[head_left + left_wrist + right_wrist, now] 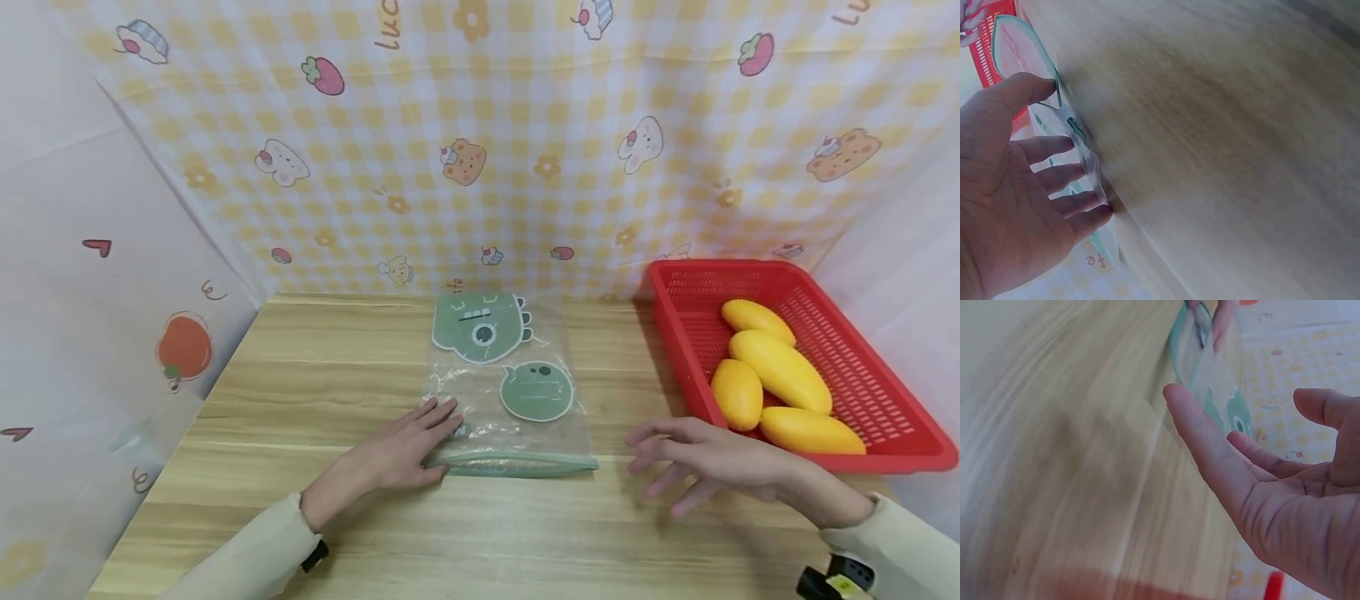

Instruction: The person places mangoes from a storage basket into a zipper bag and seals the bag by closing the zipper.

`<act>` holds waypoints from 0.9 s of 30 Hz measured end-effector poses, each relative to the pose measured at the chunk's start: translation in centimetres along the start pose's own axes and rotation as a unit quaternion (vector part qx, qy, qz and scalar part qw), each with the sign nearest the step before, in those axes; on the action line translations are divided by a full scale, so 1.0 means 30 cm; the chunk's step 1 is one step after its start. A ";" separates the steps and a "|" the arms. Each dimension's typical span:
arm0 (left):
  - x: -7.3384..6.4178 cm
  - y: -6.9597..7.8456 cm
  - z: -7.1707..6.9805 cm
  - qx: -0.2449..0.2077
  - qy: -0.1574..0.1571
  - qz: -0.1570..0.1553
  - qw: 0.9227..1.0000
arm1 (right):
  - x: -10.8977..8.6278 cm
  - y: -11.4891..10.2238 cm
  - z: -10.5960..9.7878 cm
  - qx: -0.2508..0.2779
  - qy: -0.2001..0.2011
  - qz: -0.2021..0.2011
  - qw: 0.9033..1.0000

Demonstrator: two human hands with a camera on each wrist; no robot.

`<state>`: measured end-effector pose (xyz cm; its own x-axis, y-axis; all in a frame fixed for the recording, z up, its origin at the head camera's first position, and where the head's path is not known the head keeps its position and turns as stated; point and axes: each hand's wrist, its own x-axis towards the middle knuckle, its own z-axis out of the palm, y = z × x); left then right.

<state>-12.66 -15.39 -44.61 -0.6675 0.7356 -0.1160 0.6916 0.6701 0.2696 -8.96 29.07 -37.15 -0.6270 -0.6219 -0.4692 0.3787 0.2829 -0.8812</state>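
Observation:
A clear plastic zip bag (487,400) with green cartoon prints lies flat on the wooden table, its green zip edge (517,467) toward me. My left hand (401,450) rests on the bag's lower left corner with fingers spread; in the left wrist view the thumb and fingertips touch the bag's edge, and its mouth (1025,53) gapes in a loop. To the right of the bag, my right hand (708,458) hovers over the table beside the red basket, fingers loosely extended and holding nothing. Several yellow mangoes (780,367) lie in that basket.
The red plastic basket (671,337) with perforated walls stands at the right of the table (330,358). Behind the table hangs a yellow checked cloth (525,200) with cartoon prints. White printed cloth (127,275) covers the left side.

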 end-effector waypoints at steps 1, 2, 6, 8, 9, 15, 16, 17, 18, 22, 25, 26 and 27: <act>-0.001 0.000 -0.001 0.000 -0.001 -0.001 1.000 | -0.005 -0.002 -0.004 -0.003 0.001 -0.003 1.000; -0.002 0.001 -0.002 -0.001 -0.002 -0.001 1.000 | -0.010 -0.003 -0.008 -0.006 0.002 -0.007 1.000; -0.004 0.002 -0.006 -0.006 -0.008 -0.006 1.000 | -0.032 -0.012 -0.025 -0.017 0.007 -0.016 1.000; -0.003 0.003 -0.008 -0.012 -0.012 -0.011 1.000 | -0.042 -0.017 -0.033 -0.021 0.011 -0.018 1.000; -0.003 0.003 -0.008 -0.014 -0.014 -0.012 1.000 | -0.047 -0.020 -0.037 -0.022 0.013 -0.018 1.000; -0.001 0.003 -0.008 -0.016 -0.013 -0.012 1.000 | -0.081 -0.034 -0.057 -0.027 0.035 -0.022 0.999; -0.001 0.003 -0.008 -0.016 -0.012 -0.012 1.000 | -0.087 -0.037 -0.061 -0.029 0.037 -0.025 0.999; 0.000 0.002 -0.008 -0.016 -0.013 -0.011 1.000 | -0.094 -0.041 -0.064 -0.028 0.038 -0.025 0.999; 0.000 0.003 -0.009 -0.016 -0.012 -0.010 1.000 | -0.100 -0.044 -0.069 -0.028 0.036 -0.028 0.999; -0.002 0.002 -0.009 -0.016 -0.011 -0.010 1.000 | -0.120 -0.060 -0.091 -0.027 0.041 -0.031 0.998; -0.002 0.001 -0.008 -0.015 -0.010 -0.009 1.000 | -0.131 -0.070 -0.109 -0.030 0.045 -0.038 0.998; -0.002 0.001 -0.008 -0.016 -0.009 -0.008 1.000 | -0.135 -0.074 -0.115 -0.032 0.045 -0.041 0.998; -0.001 0.001 -0.008 -0.017 -0.010 -0.008 1.000 | -0.139 -0.078 -0.121 -0.035 0.049 -0.041 0.997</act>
<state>-12.68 -15.41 -44.37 -0.6723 0.7272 -0.1388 0.6713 0.6779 0.2998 -9.70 33.66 -33.35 -0.7186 -0.5721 -0.3954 0.2772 0.2858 -0.9173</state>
